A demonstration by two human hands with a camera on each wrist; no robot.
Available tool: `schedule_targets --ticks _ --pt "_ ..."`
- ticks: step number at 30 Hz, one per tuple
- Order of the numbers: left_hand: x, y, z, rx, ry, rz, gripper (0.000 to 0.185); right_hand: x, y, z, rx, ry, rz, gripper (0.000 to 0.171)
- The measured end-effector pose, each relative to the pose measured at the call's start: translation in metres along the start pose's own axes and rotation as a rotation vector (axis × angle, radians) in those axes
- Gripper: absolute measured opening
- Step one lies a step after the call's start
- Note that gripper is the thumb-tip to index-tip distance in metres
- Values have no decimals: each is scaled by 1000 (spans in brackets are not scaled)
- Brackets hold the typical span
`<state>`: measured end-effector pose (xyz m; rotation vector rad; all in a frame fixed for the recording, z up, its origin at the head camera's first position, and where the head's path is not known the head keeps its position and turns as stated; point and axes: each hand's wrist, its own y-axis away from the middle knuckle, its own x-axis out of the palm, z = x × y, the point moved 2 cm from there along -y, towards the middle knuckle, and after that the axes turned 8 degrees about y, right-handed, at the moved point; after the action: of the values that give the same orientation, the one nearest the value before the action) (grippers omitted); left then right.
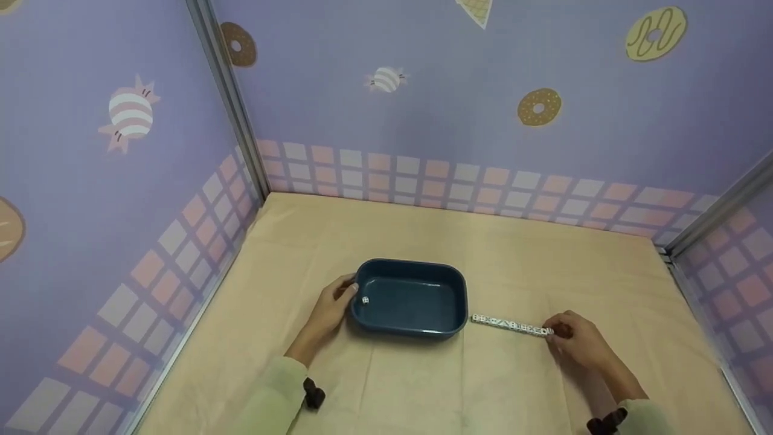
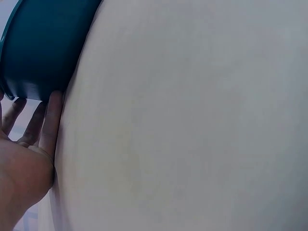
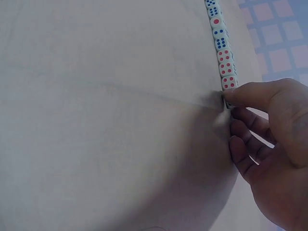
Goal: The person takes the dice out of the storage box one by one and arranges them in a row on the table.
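A dark blue rectangular dish (image 1: 416,331) stands on the cloth-covered table, with one white die (image 1: 365,299) inside near its left end. My left hand (image 1: 331,305) holds the dish by that end, thumb at the rim; in the left wrist view its fingers (image 2: 51,122) reach against the outer wall. To the right of the dish, several white dice (image 1: 507,325) form a straight row. My right hand (image 1: 580,339) pinches the die at the row's right end between thumb and fingers. Red and blue pips show on the dice (image 3: 225,62) in the right wrist view; the pinched die is mostly hidden.
A beige cloth (image 1: 416,386) with fold lines covers the table. Purple panels with painted sweets form a back wall (image 1: 447,121), a left wall (image 1: 72,199) and a right wall (image 1: 740,266). Metal posts (image 1: 232,103) stand at the corners.
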<state>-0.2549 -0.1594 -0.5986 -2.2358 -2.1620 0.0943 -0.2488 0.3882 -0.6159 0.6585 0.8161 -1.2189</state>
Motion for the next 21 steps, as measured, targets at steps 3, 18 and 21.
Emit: schedule_targets --ticks 3,18,21 --pt "-2 -4 9 -31 14 9 38 -1 1 0 18 -25 36 21" --pt "-5 -13 33 -24 -49 -3 40 2 2 -4 39 11 -30 16" --pt "-5 -14 33 -21 -67 0 40 2 2 -4 34 12 -34 17"
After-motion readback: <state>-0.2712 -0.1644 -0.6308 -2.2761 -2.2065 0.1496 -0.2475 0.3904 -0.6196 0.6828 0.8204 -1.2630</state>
